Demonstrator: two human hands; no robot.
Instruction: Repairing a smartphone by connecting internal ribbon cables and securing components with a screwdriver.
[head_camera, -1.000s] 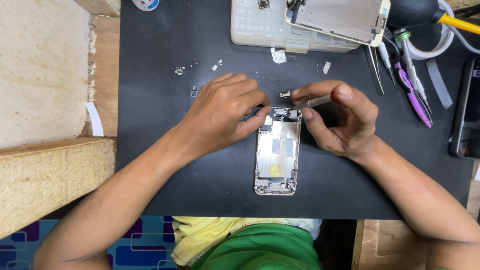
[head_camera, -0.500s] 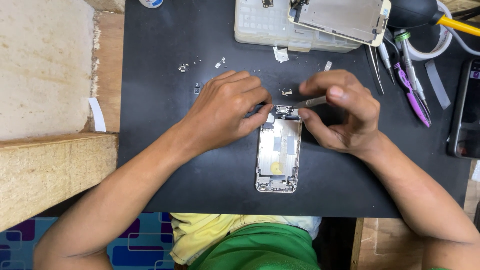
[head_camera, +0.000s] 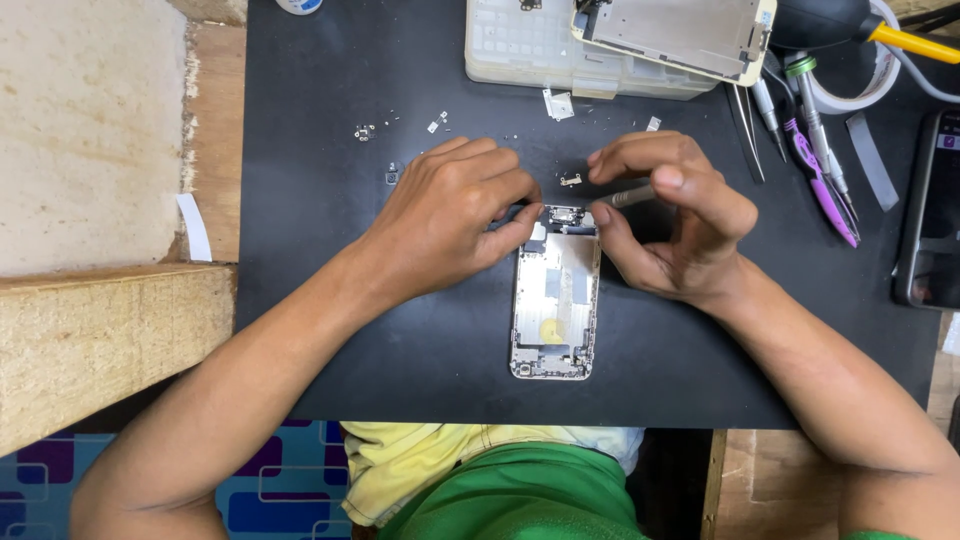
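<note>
An opened phone body (head_camera: 556, 300), back shell facing up with its insides bare, lies on a black work mat (head_camera: 330, 250). My left hand (head_camera: 455, 215) rests on the mat and pinches the phone's top left corner with its fingertips. My right hand (head_camera: 670, 225) holds a thin grey metal tool (head_camera: 625, 196) between thumb and fingers, its tip at the phone's top edge. A small metal bracket (head_camera: 572, 180) lies on the mat just above the phone, between my two hands.
A clear parts box (head_camera: 540, 50) with a removed screen panel (head_camera: 675, 32) on it sits at the back. Tweezers and screwdrivers (head_camera: 800, 130), a tape roll (head_camera: 880, 75) and another phone (head_camera: 930, 210) lie at right. Tiny screws (head_camera: 365, 131) dot the mat. Wooden blocks (head_camera: 90, 340) are at left.
Both hands stay at the phone's top edge. My right hand's fingers have shifted slightly around the tool; the phone has not moved on the mat.
</note>
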